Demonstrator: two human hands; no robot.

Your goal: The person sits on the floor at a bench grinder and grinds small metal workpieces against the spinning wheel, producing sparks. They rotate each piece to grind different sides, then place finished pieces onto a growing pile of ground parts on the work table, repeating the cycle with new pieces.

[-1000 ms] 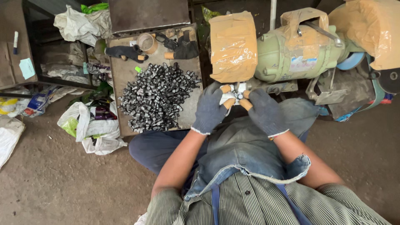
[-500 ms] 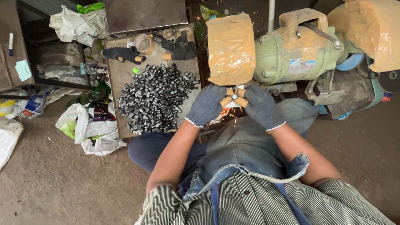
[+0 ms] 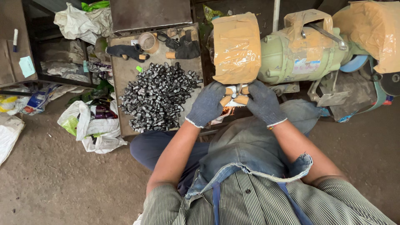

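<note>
Left hand [image 3: 207,104], right hand [image 3: 263,102] still pinching small metal piece [image 3: 234,92], sparks now below

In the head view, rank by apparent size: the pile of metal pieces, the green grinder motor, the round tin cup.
1. Heap of small grey metal cylinders
2. Pale green grinder motor body, partly taped over, so close to the heap
3. Small round tin cup

floor [image 3: 50,183]: bare packed dirt, grey-brown, dusty
left side: dark metal shelving [image 3: 46,54], cluttered with rags and paper
ground clutter: white plastic bags [image 3: 93,129] beside the low board, a sack [image 3: 8,133] at far left
light: even, soft, no hard shadows
</note>
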